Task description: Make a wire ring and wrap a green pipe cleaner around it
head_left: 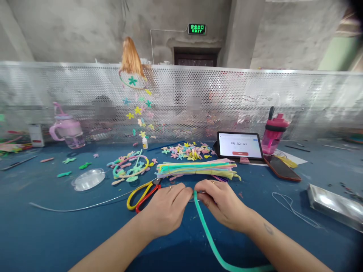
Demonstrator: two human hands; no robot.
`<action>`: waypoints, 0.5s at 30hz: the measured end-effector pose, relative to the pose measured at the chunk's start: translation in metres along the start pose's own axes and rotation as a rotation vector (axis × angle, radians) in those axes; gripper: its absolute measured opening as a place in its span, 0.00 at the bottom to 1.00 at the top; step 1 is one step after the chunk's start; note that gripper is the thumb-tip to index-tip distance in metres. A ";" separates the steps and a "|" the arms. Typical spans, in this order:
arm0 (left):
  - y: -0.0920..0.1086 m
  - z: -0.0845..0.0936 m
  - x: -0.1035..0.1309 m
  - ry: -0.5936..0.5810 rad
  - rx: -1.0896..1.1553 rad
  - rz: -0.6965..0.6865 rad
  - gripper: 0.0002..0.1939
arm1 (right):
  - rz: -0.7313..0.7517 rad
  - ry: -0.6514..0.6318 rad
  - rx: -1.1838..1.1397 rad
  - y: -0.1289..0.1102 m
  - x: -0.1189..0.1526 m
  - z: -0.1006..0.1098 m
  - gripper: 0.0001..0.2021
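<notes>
My left hand [169,209] and my right hand [225,204] meet fingertip to fingertip above the blue table. Pinched in my right hand is the end of a green pipe cleaner [208,236], whose length curves down toward me and under my right forearm. The left fingers are closed at the same spot; what they grip is hidden. A thin pale strand shows just below the fingertips. Scissors [141,194] with yellow and red handles lie beside my left hand. Behind both hands rests a bundle of pastel pipe cleaners [195,169].
Flower pieces [187,151] are heaped behind the bundle. A decorated hoop [132,166] and a clear plastic dish [89,179] lie left. A tablet timer [240,145], pink bottle [273,132], phone [282,168] and metallic box [336,206] stand or lie right. A perforated screen [170,102] bounds the back.
</notes>
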State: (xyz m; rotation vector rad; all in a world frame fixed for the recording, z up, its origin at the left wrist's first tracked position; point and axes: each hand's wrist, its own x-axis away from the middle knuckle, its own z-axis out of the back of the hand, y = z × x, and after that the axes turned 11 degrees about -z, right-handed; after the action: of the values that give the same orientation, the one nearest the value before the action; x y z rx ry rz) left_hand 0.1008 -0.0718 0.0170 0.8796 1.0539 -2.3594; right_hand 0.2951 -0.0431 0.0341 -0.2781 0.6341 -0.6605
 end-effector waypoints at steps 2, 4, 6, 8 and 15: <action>0.000 0.000 0.000 -0.007 0.014 0.007 0.11 | 0.002 0.002 0.019 0.000 0.000 0.000 0.06; 0.001 0.001 -0.002 -0.005 0.032 0.017 0.11 | 0.000 -0.002 0.030 0.000 0.001 0.000 0.06; 0.001 0.002 -0.004 0.007 0.055 0.016 0.10 | 0.014 -0.016 0.047 -0.001 0.001 0.001 0.06; 0.001 0.003 -0.006 0.024 0.079 0.013 0.10 | 0.029 -0.023 0.056 -0.002 0.002 0.002 0.07; 0.001 0.003 -0.011 0.035 0.199 0.099 0.09 | -0.027 0.017 -0.034 -0.001 0.002 0.002 0.06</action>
State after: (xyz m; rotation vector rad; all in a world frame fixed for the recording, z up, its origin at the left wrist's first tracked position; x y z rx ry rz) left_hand 0.1077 -0.0738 0.0258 1.0230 0.7777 -2.4022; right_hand 0.2976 -0.0449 0.0351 -0.3130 0.6595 -0.6787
